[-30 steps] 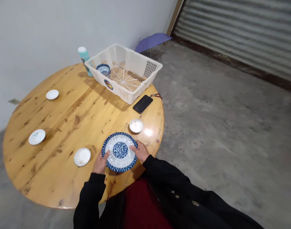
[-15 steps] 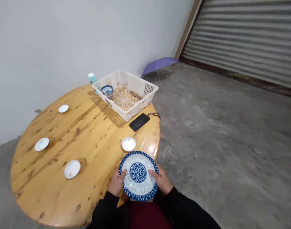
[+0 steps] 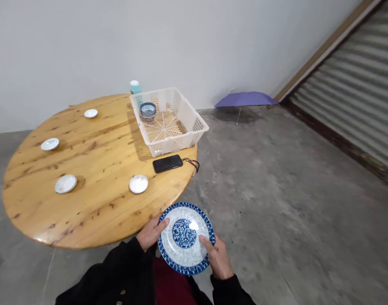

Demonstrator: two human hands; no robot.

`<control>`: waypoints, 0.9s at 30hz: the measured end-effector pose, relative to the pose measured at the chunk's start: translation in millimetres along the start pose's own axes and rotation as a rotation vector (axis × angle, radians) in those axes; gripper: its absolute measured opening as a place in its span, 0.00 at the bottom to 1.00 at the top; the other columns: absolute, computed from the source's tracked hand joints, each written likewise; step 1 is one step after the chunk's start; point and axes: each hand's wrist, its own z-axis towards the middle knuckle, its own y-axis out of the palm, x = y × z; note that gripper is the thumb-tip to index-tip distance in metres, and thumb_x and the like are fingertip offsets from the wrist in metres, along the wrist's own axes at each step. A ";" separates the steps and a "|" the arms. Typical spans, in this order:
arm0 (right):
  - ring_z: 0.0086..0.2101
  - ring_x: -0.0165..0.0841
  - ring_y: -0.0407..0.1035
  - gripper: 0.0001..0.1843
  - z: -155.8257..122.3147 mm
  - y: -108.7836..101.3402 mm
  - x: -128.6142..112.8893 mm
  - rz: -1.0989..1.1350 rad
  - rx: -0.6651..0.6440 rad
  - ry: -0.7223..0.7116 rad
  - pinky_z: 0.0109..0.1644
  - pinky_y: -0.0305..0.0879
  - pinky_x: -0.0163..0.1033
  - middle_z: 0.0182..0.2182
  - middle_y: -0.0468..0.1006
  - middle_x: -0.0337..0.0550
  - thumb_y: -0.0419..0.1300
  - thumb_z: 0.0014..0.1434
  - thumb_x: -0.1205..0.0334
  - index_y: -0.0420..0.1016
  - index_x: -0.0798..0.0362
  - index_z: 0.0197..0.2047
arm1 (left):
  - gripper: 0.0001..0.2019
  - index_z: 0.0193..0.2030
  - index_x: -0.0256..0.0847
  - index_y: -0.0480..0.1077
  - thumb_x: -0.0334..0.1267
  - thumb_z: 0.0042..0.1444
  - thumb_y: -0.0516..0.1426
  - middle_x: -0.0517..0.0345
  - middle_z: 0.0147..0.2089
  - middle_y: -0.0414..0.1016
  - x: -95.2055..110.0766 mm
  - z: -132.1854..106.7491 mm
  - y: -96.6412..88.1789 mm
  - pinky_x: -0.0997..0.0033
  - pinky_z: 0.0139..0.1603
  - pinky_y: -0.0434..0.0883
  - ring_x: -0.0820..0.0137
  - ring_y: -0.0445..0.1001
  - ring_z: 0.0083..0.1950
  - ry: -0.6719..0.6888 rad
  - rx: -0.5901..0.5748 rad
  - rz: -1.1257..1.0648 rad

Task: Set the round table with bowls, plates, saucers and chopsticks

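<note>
Blue-and-white plate [image 3: 184, 234], gripped at both sides
Left hand [image 3: 150, 233] pinches its rim between fingers near ten o'clock; right hand [image 3: 220, 257] likewise near three; nearest white dish [image 3: 138, 184] on tabletop [image 3: 101, 207] towards ten-thirty

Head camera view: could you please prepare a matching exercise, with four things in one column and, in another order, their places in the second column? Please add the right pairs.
Things
1. round blue-and-white plate
2. black rectangular phone
3. open purple umbrella
4. stacked blue-and-white bowls

Places
A. on the grey floor
B. inside the white plastic basket
C. in the left hand and right hand
D. directly on the wooden table

Pairs: 1-C; 2-D; 3-A; 4-B
</note>
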 end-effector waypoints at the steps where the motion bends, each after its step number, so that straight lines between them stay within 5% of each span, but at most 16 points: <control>1: 0.44 0.53 0.77 0.30 8.1 -2.4 -8.0 0.009 -0.014 0.014 0.49 0.73 0.52 0.41 0.84 0.55 0.70 0.42 0.38 0.81 0.56 0.38 | 0.33 0.57 0.41 0.74 0.64 0.54 0.60 0.47 0.55 0.78 8.0 2.6 1.0 0.53 0.65 0.65 0.52 0.71 0.61 -0.012 0.005 -0.009; 8: 0.46 0.54 0.77 0.33 81.0 -2.3 -92.1 -0.017 -0.152 0.067 0.51 0.73 0.54 0.43 0.84 0.55 0.74 0.38 0.42 0.82 0.56 0.43 | 0.32 0.45 0.38 0.75 0.68 0.56 0.54 0.51 0.37 0.78 76.4 40.3 -13.3 0.64 0.39 0.72 0.62 0.74 0.39 -0.088 -0.062 -0.017; 13: 0.42 0.53 0.78 0.28 143.7 15.7 -169.7 -0.131 -0.191 0.050 0.48 0.74 0.52 0.37 0.85 0.52 0.75 0.40 0.46 0.81 0.56 0.40 | 0.26 0.39 0.40 0.73 0.64 0.58 0.55 0.55 0.35 0.75 126.4 83.2 -37.6 0.67 0.39 0.71 0.65 0.71 0.40 0.134 -0.017 0.014; 20: 0.36 0.48 0.80 0.20 231.4 66.8 -273.3 -0.167 -0.237 -0.095 0.43 0.77 0.49 0.32 0.84 0.47 0.75 0.38 0.58 0.81 0.56 0.35 | 0.24 0.36 0.38 0.69 0.61 0.61 0.54 0.56 0.30 0.72 210.0 140.8 -64.9 0.70 0.32 0.72 0.70 0.71 0.30 0.216 0.038 -0.046; 27: 0.34 0.43 0.79 0.09 336.8 124.3 -334.6 -0.198 -0.362 -0.233 0.41 0.77 0.48 0.29 0.82 0.45 0.67 0.44 0.72 0.78 0.58 0.32 | 0.23 0.47 0.32 0.69 0.55 0.67 0.50 0.50 0.35 0.74 259.5 229.6 -94.7 0.54 0.44 0.75 0.59 0.79 0.44 0.168 0.347 -0.039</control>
